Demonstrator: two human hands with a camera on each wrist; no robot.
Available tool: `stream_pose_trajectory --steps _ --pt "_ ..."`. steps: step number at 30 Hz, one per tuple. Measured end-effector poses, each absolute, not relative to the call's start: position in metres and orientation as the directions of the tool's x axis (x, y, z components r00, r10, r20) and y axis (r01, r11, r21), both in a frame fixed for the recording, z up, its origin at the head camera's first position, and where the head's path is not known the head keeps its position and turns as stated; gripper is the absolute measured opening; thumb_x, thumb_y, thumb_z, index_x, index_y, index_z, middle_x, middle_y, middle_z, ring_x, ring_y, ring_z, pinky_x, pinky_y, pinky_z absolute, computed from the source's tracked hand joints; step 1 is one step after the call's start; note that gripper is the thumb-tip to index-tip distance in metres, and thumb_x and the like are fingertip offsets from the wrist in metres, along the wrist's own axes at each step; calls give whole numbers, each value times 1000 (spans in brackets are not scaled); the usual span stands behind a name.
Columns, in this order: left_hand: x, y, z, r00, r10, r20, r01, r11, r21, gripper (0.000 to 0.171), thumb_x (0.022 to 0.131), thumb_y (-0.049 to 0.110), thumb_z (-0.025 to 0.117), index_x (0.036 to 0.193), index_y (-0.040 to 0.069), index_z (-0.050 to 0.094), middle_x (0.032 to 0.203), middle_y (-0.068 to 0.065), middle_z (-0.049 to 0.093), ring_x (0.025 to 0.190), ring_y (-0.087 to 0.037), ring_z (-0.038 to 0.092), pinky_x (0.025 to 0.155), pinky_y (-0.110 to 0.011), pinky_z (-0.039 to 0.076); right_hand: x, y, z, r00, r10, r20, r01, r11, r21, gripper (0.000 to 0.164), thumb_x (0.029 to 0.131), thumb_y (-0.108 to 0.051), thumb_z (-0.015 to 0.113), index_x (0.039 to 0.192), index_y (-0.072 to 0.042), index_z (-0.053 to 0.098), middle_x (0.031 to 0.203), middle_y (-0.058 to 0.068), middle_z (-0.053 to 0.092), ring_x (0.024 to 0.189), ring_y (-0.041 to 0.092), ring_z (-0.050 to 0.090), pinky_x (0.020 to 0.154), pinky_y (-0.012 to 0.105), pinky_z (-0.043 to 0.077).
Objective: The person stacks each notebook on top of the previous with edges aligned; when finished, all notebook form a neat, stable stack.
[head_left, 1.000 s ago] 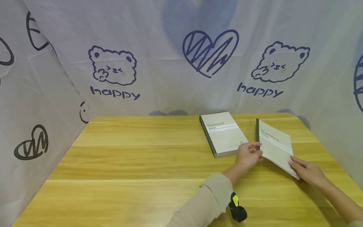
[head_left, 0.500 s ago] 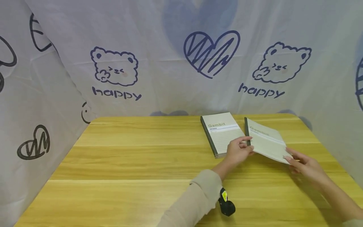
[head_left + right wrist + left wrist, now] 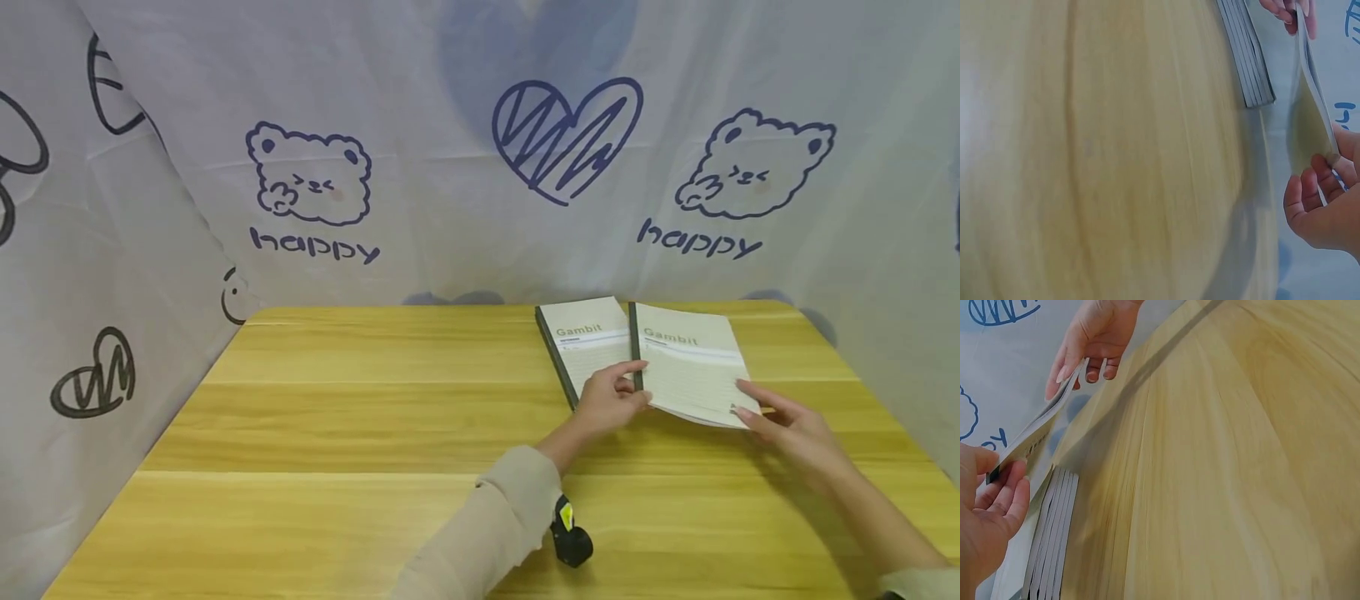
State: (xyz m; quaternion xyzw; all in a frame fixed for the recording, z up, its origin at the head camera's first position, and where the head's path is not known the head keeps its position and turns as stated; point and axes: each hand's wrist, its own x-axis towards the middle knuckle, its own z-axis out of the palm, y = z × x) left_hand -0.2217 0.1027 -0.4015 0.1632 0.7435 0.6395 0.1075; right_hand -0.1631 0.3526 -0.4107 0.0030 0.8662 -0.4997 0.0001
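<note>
A pale notebook with a dark spine and "Gambit" on its cover is held up off the table between both hands. My left hand pinches its spine edge, thumb on one side and fingers on the other, as the left wrist view shows. At the opposite lower corner my right hand grips it between thumb and fingers. Just left of it lies a stack of similar notebooks, its right part covered by the held one in the head view. The stack's layered page edges show in the left wrist view.
The wooden table stretches left and toward the front. White curtains printed with bears and hearts hang behind the table and along its sides. A black device with a yellow mark sits at the left wrist.
Both hands have carried the notebook leftward, from beside the stack to overlapping its right part in the head view. Its tilt has lessened, and its cover now faces the head camera more fully.
</note>
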Motion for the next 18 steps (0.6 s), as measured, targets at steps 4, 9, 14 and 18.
stream_pose_trajectory --steps 4,9,14,18 --pt "-224 95 -403 -924 379 43 108 153 982 43 86 4 61 129 9 55 85 -10 67 67 -20 61 53 -14 39 -167 346 -407 -1000 6 -10 11 532 -847 54 94 -31 54 143 -21 37 100 -23 41 75 0 47 67 17 47" --pt "-225 84 -402 -927 372 49 120 171 978 44 86 5 62 129 7 54 73 1 55 58 -3 43 53 -14 37 -171 338 -403 -1000 3 -4 5 553 -833 56 93 -33 55 143 -18 37 116 -12 43 78 -1 48 68 18 49" --pt "-228 75 -404 -923 381 61 131 161 978 46 85 2 63 130 3 53 71 2 51 57 -4 40 53 -13 37 -176 329 -402 -1000 -10 19 -21 561 -828 55 93 -33 55 142 -13 39 125 -2 40 81 -3 47 66 20 49" --pt "-229 67 -404 -919 390 55 129 167 977 47 86 3 62 131 2 51 74 0 53 59 -4 40 55 -13 37 -181 323 -400 -999 -19 27 -33 581 -813 56 92 -35 56 141 -11 40 119 -15 42 80 -2 47 64 22 47"
